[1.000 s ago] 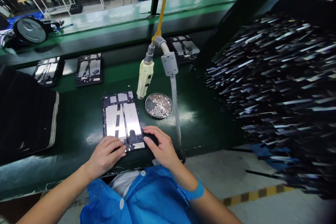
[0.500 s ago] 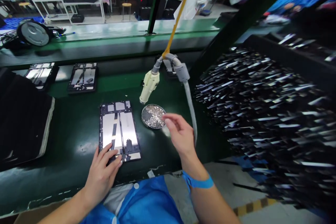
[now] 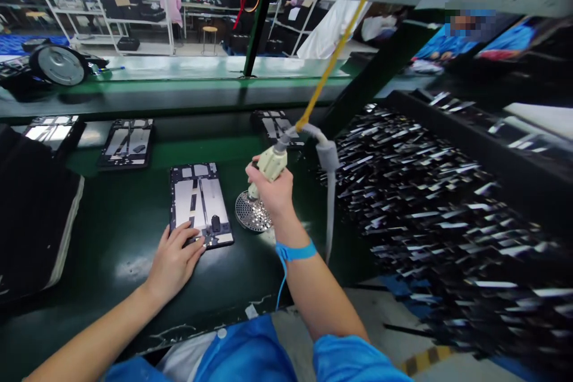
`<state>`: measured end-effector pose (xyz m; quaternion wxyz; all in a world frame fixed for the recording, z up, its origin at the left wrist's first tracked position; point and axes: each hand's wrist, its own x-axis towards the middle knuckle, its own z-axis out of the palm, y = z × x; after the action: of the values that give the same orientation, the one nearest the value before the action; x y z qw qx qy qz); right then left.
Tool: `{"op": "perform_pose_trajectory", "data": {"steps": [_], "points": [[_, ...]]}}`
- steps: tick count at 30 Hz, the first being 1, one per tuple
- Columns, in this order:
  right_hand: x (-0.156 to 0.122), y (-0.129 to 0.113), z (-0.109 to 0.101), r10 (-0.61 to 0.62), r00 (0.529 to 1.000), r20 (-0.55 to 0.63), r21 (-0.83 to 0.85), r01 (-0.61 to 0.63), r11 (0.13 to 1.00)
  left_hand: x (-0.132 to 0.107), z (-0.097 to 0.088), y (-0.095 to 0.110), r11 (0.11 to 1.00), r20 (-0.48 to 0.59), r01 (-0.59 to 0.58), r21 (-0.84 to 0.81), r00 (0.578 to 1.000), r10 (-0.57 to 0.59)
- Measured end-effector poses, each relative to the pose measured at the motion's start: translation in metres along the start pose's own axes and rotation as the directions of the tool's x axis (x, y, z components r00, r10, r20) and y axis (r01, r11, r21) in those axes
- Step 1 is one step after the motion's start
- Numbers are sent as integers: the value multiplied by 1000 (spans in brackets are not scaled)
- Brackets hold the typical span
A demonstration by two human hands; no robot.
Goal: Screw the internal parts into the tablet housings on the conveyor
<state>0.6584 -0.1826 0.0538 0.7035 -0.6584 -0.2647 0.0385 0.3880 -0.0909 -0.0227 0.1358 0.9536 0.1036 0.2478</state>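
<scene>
An opened tablet (image 3: 182, 191) lies flat before me, its silvery inside facing up. Across its lower left corner rest the outstretched fingers of my left hand (image 3: 172, 262). My right hand (image 3: 278, 196) is wrapped round the body of a cream electric screwdriver (image 3: 273, 161), which hangs from a yellow strap (image 3: 336, 51) and points downward. Below the screwdriver sits a round perforated screw tray (image 3: 245, 212) with small shiny screws in it. The screwdriver's tip is hard to make out against the tray.
More opened tablets (image 3: 128, 142) lie along the back of the green bench. To the right stands a dense rack of dark, shiny-edged parts (image 3: 430, 209). A black padded stack (image 3: 33, 215) is at left, and a grey cable (image 3: 331, 209) hangs right of my hand.
My right hand has moved from the screw tray's right edge up to the screwdriver and closed round it. The screwdriver now sits over the tray. My left hand stays on the tablet.
</scene>
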Motion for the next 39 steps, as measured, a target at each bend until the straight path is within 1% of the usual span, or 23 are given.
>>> {"op": "perform_pose_trajectory", "data": {"steps": [2, 4, 7, 9, 10, 11, 13, 15, 16, 17, 18, 20, 22, 23, 25, 27, 29, 31, 32, 33, 35, 37, 39], "points": [[-22, -1, -5, -33, 998, 55, 10, 33, 999, 7, 0, -4, 1000, 24, 3, -15, 1000, -2], [-36, 0, -7, -64, 995, 71, 23, 63, 998, 14, 1, -9, 999, 18, 12, -31, 1000, -12], [-37, 0, -11, -87, 993, 84, 39, 84, 996, 20, 5, -13, 998, -15, 21, -51, 1000, -22], [-29, 0, -21, -83, 974, 210, -57, 96, 994, 19, 6, -13, 998, -19, 22, -64, 1000, -23], [-24, 1, -30, -63, 948, 311, -149, 114, 982, 19, 7, -13, 997, -19, 22, -70, 1000, -23], [-20, 2, -40, -23, 907, 420, -260, 145, 955, 18, 7, -13, 997, -20, 24, -75, 999, -25], [-17, 8, -62, 109, 799, 591, -452, 216, 865, 17, 8, -12, 996, -25, 29, -84, 999, -31], [-22, 19, -79, 260, 684, 682, -564, 265, 782, 16, 9, -12, 996, -24, 36, -87, 999, -38], [-27, 25, -84, 306, 652, 694, -597, 285, 750, 16, 9, -11, 995, -22, 39, -87, 999, -41], [-33, 31, -86, 319, 657, 683, -627, 303, 718, 16, 10, -11, 995, -20, 42, -89, 999, -44], [-41, 36, -85, 315, 688, 654, -657, 311, 686, 17, 10, -11, 995, -19, 45, -90, 999, -46], [-55, 42, -76, 274, 786, 554, -726, 294, 621, 17, 10, -10, 994, -17, 48, -96, 999, -50], [-64, 44, -63, 231, 882, 410, -804, 230, 548, 16, 11, -10, 994, -18, 48, -101, 999, -50], [-66, 44, -58, 220, 913, 344, -837, 191, 513, 16, 11, -11, 994, -20, 45, -102, 999, -47], [-62, 40, -51, 229, 939, 257, -871, 123, 475, 16, 12, -11, 994, -27, 39, -103, 999, -42], [-49, 36, -49, 245, 942, 231, -850, 72, 522, 16, 13, -12, 994, -40, 36, -104, 998, -41], [-27, 30, -46, 180, 964, 198, -748, 30, 663, 16, 14, -12, 994, -51, 38, -107, 998, -44], [-2, 23, -35, 45, 991, 125, -531, 29, 847, 16, 13, -12, 993, -52, 40, -110, 998, -46], [9, 20, -27, -22, 995, 96, -373, 56, 926, 16, 13, -12, 993, -49, 41, -111, 998, -47], [19, 17, -18, -45, 995, 92, -216, 64, 974, 16, 12, -12, 993, -46, 42, -111, 998, -48], [29, 11, -1, -12, 996, 91, -21, 14, 1000, 17, 10, -12, 993, -40, 43, -110, 998, -48], [26, 7, 12, 5, 998, 70, 55, -9, 998, 17, 10, -12, 993, -33, 40, -111, 999, -44], [14, 6, 19, -22, 999, 49, 87, 18, 996, 17, 10, -12, 993, -27, 32, -114, 999, -36]]}}
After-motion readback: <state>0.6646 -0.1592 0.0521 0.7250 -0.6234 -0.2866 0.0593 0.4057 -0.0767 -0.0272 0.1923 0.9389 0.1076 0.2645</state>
